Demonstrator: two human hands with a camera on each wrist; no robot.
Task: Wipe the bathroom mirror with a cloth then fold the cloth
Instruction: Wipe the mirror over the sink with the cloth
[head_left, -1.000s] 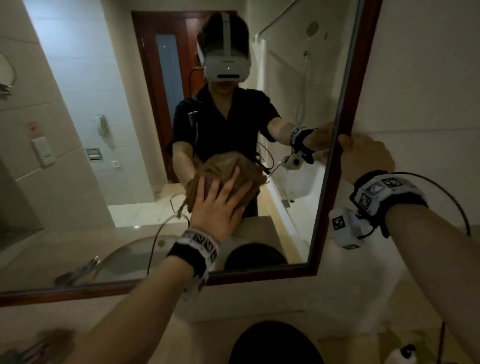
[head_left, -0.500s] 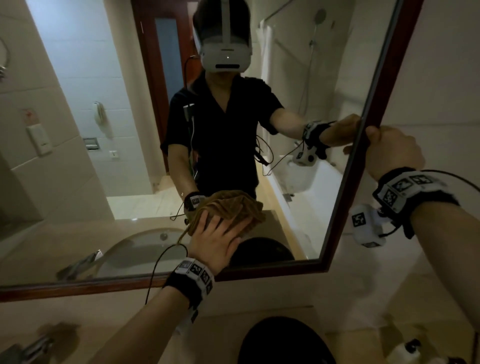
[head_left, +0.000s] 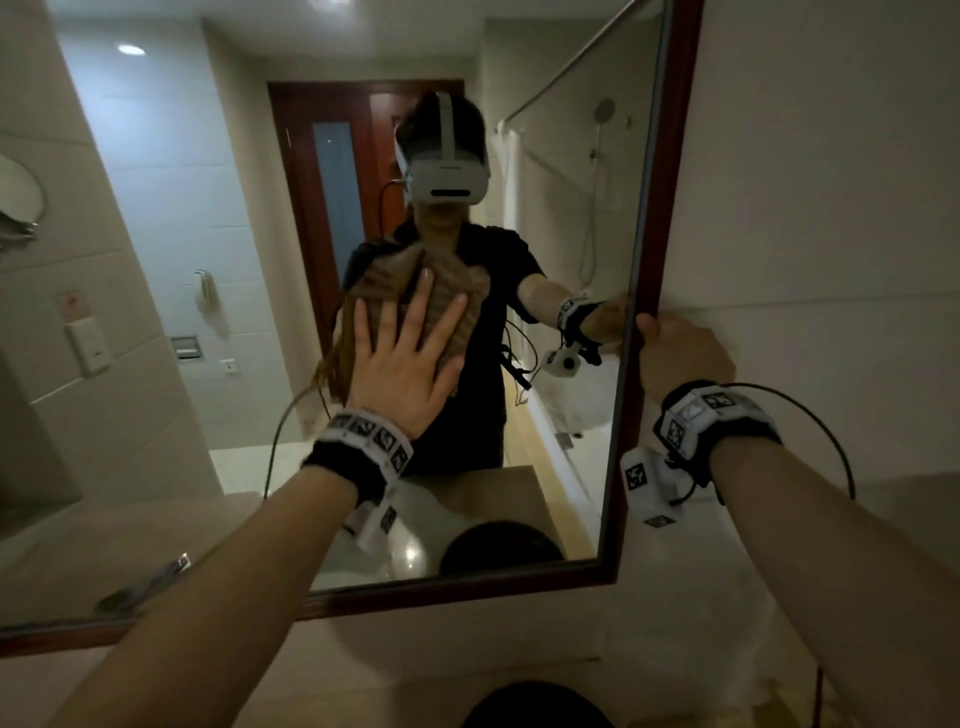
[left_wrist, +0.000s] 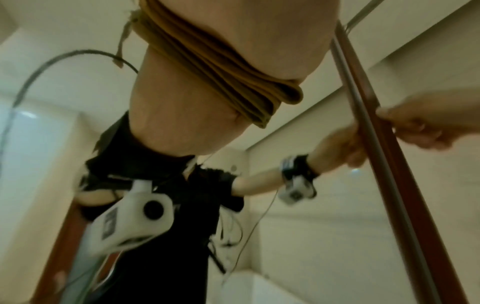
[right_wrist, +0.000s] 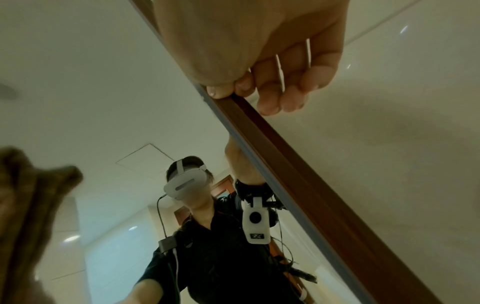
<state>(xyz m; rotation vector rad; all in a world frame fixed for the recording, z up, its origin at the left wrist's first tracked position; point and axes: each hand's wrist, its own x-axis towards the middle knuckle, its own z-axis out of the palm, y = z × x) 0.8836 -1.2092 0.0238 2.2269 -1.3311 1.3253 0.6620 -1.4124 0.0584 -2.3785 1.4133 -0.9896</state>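
Note:
A wall mirror (head_left: 218, 260) in a dark red-brown wooden frame (head_left: 670, 208) fills the head view. My left hand (head_left: 410, 353) lies flat on the glass with fingers spread and presses a bunched brown cloth (head_left: 384, 280) against it at mid-height. In the left wrist view the cloth (left_wrist: 221, 61) sits folded between my palm and its reflection. My right hand (head_left: 680, 353) grips the frame's right edge. The right wrist view shows that hand (right_wrist: 259, 61) with thumb and fingers curled round the frame (right_wrist: 298, 164), and the cloth (right_wrist: 31, 205) is a blur at the left.
A pale tiled wall (head_left: 831, 208) runs right of the mirror. Below it is a light counter (head_left: 467, 649) with a dark round object (head_left: 535, 706) at the bottom edge. The glass reflects a person in a headset, a door, a shower and a tap (head_left: 140, 582).
My left hand slid the cloth down towards the mirror's lower edge, then back up to mid-height, with the fingers now spread wider. My right hand has kept its grip on the frame.

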